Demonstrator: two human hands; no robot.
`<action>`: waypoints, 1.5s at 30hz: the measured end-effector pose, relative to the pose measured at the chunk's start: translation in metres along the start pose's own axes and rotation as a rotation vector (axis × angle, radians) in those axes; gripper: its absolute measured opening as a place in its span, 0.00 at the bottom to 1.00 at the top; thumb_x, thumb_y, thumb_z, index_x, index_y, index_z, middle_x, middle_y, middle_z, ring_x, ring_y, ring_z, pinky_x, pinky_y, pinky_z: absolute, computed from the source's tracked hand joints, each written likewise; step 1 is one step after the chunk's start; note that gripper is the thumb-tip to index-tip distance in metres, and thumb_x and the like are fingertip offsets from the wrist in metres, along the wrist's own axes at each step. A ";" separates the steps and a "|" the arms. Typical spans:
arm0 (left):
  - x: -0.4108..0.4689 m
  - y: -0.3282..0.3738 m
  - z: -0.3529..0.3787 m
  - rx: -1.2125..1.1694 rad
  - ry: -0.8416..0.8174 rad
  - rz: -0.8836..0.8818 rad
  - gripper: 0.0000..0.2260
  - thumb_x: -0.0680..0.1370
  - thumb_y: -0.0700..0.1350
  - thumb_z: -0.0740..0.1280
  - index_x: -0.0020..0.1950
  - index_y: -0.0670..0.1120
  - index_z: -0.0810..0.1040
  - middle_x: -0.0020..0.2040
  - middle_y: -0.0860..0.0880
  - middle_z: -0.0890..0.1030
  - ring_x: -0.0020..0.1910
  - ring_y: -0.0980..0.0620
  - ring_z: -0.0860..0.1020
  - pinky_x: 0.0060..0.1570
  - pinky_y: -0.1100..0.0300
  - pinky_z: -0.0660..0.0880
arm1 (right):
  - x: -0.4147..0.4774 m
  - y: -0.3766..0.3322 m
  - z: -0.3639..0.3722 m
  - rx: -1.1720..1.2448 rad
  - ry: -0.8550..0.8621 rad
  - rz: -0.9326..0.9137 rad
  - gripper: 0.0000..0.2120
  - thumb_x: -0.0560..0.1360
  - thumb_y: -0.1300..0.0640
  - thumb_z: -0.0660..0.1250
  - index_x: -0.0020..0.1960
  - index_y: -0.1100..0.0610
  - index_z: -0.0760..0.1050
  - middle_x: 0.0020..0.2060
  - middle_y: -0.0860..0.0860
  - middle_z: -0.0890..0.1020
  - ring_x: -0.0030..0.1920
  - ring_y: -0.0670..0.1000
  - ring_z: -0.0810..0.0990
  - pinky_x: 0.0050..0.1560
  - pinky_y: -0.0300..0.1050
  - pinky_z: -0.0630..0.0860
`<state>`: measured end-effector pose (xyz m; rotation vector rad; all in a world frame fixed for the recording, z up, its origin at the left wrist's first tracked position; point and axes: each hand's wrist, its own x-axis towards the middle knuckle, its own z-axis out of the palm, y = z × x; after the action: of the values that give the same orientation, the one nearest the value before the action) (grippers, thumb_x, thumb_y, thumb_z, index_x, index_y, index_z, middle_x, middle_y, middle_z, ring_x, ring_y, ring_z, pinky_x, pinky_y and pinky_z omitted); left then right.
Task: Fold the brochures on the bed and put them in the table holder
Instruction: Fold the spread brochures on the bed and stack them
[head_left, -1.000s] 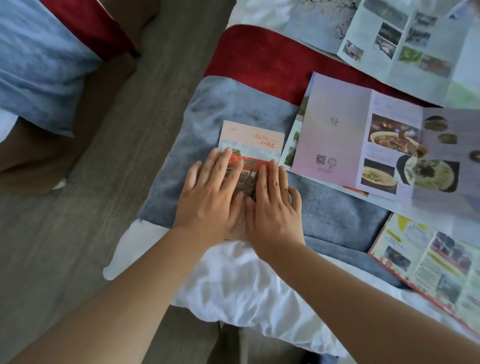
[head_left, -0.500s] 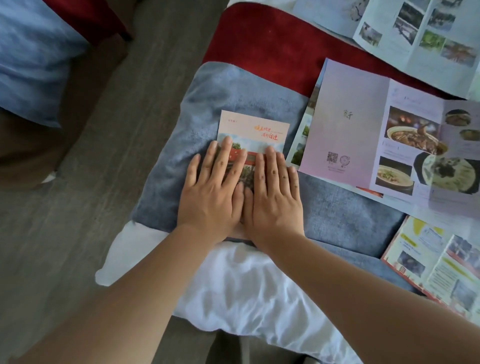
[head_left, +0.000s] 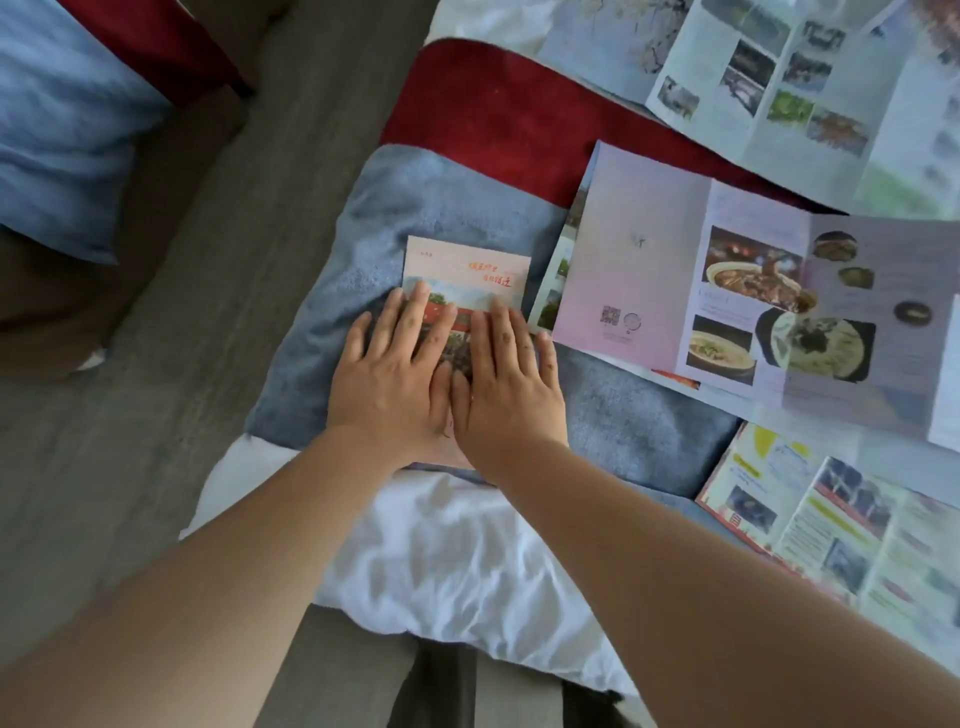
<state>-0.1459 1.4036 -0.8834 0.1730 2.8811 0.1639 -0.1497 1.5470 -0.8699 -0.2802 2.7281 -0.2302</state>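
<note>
The left hand (head_left: 387, 379) and the right hand (head_left: 506, 384) lie flat side by side, thumbs touching, fingers straight and slightly spread. Both press down on the folded brochure (head_left: 467, 273) and grasp nothing. The brochure sits under the palms and fingers, and its orange-and-pink top part with red lettering shows just beyond the fingertips. It rests on a grey-blue blanket (head_left: 431, 208) that spreads out around both hands.

Just beside the right hand's little finger lies an open pink brochure (head_left: 649, 280) with food photos, overlapping another sheet beneath it. Farther beyond the right hand, across a red cover (head_left: 493, 119), a large unfolded brochure (head_left: 779, 78) lies spread. To the outer side of the right forearm lies a red-edged brochure (head_left: 831, 519), opened flat. Under both wrists and forearms is a rumpled white sheet (head_left: 441, 545). Outward of the left hand runs the grey floor (head_left: 130, 467).
</note>
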 end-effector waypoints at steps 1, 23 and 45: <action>0.000 0.002 -0.008 0.017 -0.034 -0.002 0.28 0.83 0.56 0.49 0.83 0.52 0.55 0.84 0.45 0.49 0.83 0.44 0.50 0.79 0.44 0.51 | -0.002 0.004 -0.008 0.017 0.001 -0.028 0.32 0.85 0.45 0.46 0.84 0.57 0.44 0.84 0.54 0.45 0.83 0.51 0.39 0.81 0.52 0.34; 0.029 0.209 -0.052 0.054 -0.130 0.014 0.33 0.81 0.68 0.47 0.83 0.57 0.44 0.84 0.44 0.43 0.82 0.41 0.47 0.78 0.41 0.56 | -0.100 0.286 -0.101 -0.044 0.057 0.141 0.30 0.84 0.47 0.53 0.84 0.49 0.50 0.83 0.55 0.39 0.81 0.59 0.30 0.81 0.57 0.35; 0.094 0.272 -0.010 0.030 -0.079 -0.142 0.42 0.73 0.79 0.41 0.80 0.59 0.32 0.83 0.42 0.36 0.81 0.35 0.41 0.76 0.36 0.47 | -0.105 0.415 -0.069 -0.081 0.056 0.143 0.34 0.82 0.33 0.42 0.84 0.43 0.39 0.81 0.60 0.34 0.81 0.61 0.34 0.82 0.59 0.42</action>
<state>-0.2112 1.6832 -0.8623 -0.0200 2.8052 0.0859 -0.1497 1.9804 -0.8513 -0.1015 2.8015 -0.0889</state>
